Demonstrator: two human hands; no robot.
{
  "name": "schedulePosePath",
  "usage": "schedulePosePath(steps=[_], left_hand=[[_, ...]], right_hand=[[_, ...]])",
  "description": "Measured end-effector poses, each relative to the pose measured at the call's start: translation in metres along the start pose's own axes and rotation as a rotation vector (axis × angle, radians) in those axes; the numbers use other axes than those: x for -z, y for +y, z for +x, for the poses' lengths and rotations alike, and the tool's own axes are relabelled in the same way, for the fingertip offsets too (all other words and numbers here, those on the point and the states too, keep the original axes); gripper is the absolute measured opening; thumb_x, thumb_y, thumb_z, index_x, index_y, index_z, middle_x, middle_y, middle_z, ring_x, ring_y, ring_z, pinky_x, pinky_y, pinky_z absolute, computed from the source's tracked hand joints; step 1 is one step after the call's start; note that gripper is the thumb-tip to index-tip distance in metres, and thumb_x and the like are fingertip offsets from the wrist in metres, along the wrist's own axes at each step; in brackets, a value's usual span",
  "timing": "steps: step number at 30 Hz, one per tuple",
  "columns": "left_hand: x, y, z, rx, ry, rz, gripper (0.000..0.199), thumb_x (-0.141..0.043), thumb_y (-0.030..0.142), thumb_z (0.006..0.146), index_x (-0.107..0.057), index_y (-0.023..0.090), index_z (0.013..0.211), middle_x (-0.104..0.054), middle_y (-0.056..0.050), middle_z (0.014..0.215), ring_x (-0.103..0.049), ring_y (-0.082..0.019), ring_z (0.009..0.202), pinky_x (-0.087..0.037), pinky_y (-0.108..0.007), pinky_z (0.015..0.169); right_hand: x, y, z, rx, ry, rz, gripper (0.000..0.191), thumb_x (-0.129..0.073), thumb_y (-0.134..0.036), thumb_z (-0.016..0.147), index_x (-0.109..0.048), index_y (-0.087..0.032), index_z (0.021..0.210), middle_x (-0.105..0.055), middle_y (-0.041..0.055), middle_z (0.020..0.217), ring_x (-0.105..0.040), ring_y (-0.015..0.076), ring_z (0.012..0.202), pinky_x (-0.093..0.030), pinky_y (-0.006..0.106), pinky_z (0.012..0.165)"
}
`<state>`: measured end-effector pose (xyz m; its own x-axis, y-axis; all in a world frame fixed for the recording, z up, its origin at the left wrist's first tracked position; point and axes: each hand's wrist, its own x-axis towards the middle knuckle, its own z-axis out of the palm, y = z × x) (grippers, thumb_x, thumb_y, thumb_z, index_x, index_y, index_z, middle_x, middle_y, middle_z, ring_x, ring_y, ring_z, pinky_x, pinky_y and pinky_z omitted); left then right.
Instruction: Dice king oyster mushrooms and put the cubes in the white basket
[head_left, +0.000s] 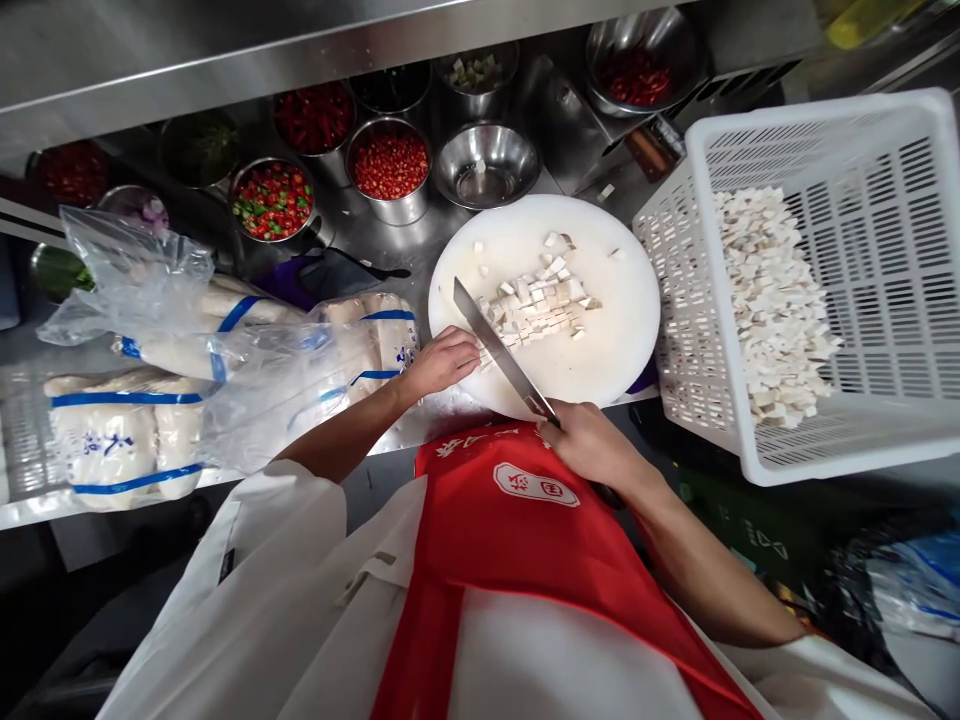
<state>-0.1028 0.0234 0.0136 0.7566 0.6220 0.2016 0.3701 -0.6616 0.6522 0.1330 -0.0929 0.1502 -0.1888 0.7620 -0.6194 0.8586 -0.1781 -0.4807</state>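
Observation:
My right hand [596, 440] is closed round the handle of a kitchen knife [495, 345], whose long blade slants up and left over a round white cutting board [630, 300]. Diced white mushroom [544, 300] lies on the board to the right of the blade, with a few loose cubes farther off. At the board's left edge, my left hand [448, 360] has its fingers curled and pressed together against mushroom pieces, left of the blade. The fingertips partly hide those pieces.
A white plastic basket [709, 300] holding diced mushroom [780, 300] stands at right. Bagged whole mushrooms [124, 440] lie at left. Behind the board are a steel bowl [487, 165] and containers of chopped red chilli [390, 165] and mixed chilli [272, 200]. A steel shelf edge [300, 75] runs above.

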Motion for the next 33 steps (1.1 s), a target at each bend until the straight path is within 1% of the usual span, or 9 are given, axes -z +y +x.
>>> schedulePosePath(steps=[5, 10, 13, 16, 18, 22, 25, 29, 33], left_hand=[[-0.005, 0.002, 0.003, -0.038, -0.067, 0.021, 0.024, -0.048, 0.032, 0.098, -0.067, 0.02, 0.093, -0.064, -0.006, 0.101, -0.055, -0.019, 0.101, -0.048, -0.034, 0.091], [-0.001, 0.003, 0.003, -0.049, -0.102, 0.047, 0.024, -0.047, 0.033, 0.099, -0.066, 0.02, 0.093, -0.064, -0.006, 0.099, -0.054, -0.019, 0.101, -0.048, -0.034, 0.093], [0.0, 0.007, -0.001, -0.046, -0.103, 0.08, 0.024, -0.059, 0.04, 0.092, -0.065, 0.018, 0.1, -0.061, -0.008, 0.108, -0.052, -0.023, 0.107, -0.048, -0.037, 0.096], [-0.007, 0.012, -0.002, -0.002, -0.1, 0.138, 0.022, -0.058, 0.035, 0.092, -0.064, 0.018, 0.106, -0.058, -0.01, 0.113, -0.05, -0.024, 0.111, -0.048, -0.04, 0.097], [-0.015, 0.013, 0.001, 0.055, -0.047, 0.139, 0.017, -0.053, 0.027, 0.095, -0.063, 0.019, 0.106, -0.058, -0.009, 0.112, -0.05, -0.023, 0.111, -0.047, -0.039, 0.099], [-0.027, 0.017, 0.014, 0.145, 0.127, 0.088, 0.012, -0.057, 0.023, 0.092, -0.063, 0.019, 0.101, -0.056, -0.007, 0.107, -0.052, -0.02, 0.109, -0.047, -0.037, 0.1], [-0.02, 0.032, 0.027, 0.118, 0.226, 0.083, 0.011, -0.062, 0.027, 0.089, -0.063, 0.02, 0.097, -0.056, -0.006, 0.105, -0.053, -0.019, 0.106, -0.048, -0.035, 0.097], [0.002, 0.052, 0.059, 0.105, 0.387, 0.136, 0.012, -0.056, 0.03, 0.092, -0.063, 0.021, 0.092, -0.057, -0.007, 0.102, -0.054, -0.02, 0.103, -0.047, -0.037, 0.096], [0.006, 0.028, 0.091, 0.193, 0.452, 0.117, 0.022, -0.061, 0.039, 0.09, -0.062, 0.02, 0.101, -0.059, -0.008, 0.11, -0.055, -0.023, 0.111, -0.044, -0.041, 0.103]], right_hand=[[-0.013, 0.002, 0.01, -0.02, -0.034, 0.052, 0.022, -0.045, -0.019, 0.089, -0.067, -0.016, 0.093, -0.074, 0.0134, 0.098, -0.066, 0.0242, 0.091, -0.037, 0.027, 0.073], [-0.034, 0.001, 0.044, -0.049, 0.052, 0.063, 0.022, -0.045, -0.018, 0.086, -0.067, -0.015, 0.089, -0.074, 0.0145, 0.093, -0.066, 0.0236, 0.084, -0.037, 0.028, 0.07], [-0.036, 0.004, 0.051, -0.018, 0.087, 0.096, 0.021, -0.046, -0.02, 0.085, -0.067, -0.017, 0.085, -0.073, 0.0114, 0.087, -0.065, 0.0226, 0.08, -0.038, 0.028, 0.069], [-0.03, 0.008, 0.042, 0.028, 0.134, 0.138, 0.024, -0.046, -0.02, 0.084, -0.068, -0.018, 0.093, -0.071, 0.007, 0.083, -0.063, 0.0204, 0.076, -0.04, 0.027, 0.069], [-0.025, 0.01, 0.029, 0.106, 0.191, 0.229, 0.038, -0.046, -0.018, 0.081, -0.065, -0.018, 0.114, -0.069, 0.0034, 0.082, -0.061, 0.0184, 0.073, -0.043, 0.026, 0.07], [-0.016, 0.022, 0.004, 0.334, 0.311, 0.383, 0.078, -0.045, -0.012, 0.077, -0.03, -0.021, 0.153, -0.063, 0.0009, 0.091, -0.059, 0.0164, 0.076, -0.048, 0.029, 0.078], [-0.013, 0.037, -0.005, 0.374, 0.388, 0.266, 0.075, -0.045, -0.015, 0.081, -0.031, -0.023, 0.154, -0.06, 0.0064, 0.104, -0.06, 0.0208, 0.092, -0.049, 0.035, 0.087], [-0.014, 0.057, -0.014, 0.255, 0.419, 0.163, 0.067, -0.049, -0.019, 0.081, -0.043, -0.02, 0.148, -0.061, 0.0112, 0.117, -0.06, 0.0261, 0.105, -0.047, 0.04, 0.092], [-0.03, 0.077, -0.037, 0.052, 0.54, 0.53, 0.05, -0.053, -0.02, 0.074, -0.06, -0.018, 0.123, -0.069, 0.0035, 0.092, -0.063, 0.0192, 0.075, -0.051, 0.033, 0.074]])
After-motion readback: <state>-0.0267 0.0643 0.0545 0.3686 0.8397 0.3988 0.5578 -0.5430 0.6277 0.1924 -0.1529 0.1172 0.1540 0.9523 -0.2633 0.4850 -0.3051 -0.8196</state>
